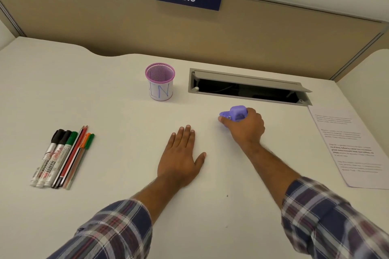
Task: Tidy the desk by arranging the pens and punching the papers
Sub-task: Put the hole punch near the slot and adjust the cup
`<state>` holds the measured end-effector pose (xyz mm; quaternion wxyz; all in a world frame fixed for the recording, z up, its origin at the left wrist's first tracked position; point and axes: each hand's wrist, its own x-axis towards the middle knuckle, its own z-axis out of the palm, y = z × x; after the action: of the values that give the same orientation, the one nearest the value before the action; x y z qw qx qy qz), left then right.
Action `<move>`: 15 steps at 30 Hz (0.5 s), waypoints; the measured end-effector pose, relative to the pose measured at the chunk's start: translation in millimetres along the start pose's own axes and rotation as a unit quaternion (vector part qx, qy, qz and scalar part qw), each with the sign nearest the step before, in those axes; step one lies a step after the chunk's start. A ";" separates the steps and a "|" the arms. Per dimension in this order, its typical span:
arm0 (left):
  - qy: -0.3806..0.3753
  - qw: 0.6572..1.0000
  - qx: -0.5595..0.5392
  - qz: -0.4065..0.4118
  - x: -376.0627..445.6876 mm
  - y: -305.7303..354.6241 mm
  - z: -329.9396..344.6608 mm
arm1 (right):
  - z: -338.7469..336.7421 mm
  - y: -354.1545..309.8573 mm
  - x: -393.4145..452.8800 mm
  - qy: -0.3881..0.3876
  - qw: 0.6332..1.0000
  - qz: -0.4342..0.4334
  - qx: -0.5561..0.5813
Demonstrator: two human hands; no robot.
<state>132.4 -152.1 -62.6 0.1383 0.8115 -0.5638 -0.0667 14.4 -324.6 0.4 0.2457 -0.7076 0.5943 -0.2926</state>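
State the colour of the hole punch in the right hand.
Purple hole punch, gripped by the right hand; head view.

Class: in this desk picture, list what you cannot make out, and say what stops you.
Head view:
- Punch: lower body hidden by the right hand gripping it.
- Paper: print blurred, too small to read.
- Cup: first letters of its label hidden by the curve.
- Cable slot: inside too dark.

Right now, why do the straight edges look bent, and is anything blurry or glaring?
Head view: the wide-angle lens bows the beige partition panel and the white desk edges. Lighting is soft and even, with faint shadows and no glare. The printed sheet of paper at right is too blurred to read; the right hand gripping the small purple hole punch looks slightly soft.
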 end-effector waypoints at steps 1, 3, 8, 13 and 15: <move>0.000 1.000 -0.002 -0.001 0.1 0.2 0.1 | 5.4 -3.9 6.7 0.008 1.000 0.018 -0.015; 0.002 1.000 -0.001 -0.002 0.3 0.5 0.0 | 15.1 -11.1 20.2 0.015 0.997 0.052 -0.054; 0.005 1.000 0.000 -0.003 0.8 1.4 0.0 | 34.6 -24.5 49.3 0.015 0.990 0.081 -0.115; 0.000 1.000 -0.005 -0.004 1.9 0.7 0.8 | 51.8 -29.5 63.6 0.007 0.985 0.085 -0.149; -0.002 1.000 -0.006 -0.004 1.8 0.8 0.4 | 56.7 -29.9 65.8 0.006 0.984 0.082 -0.158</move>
<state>132.2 -154.1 -62.7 0.1414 0.8128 -0.5605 -0.0722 83.4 -384.2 -10.9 0.1502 -0.6849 0.6905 -0.1778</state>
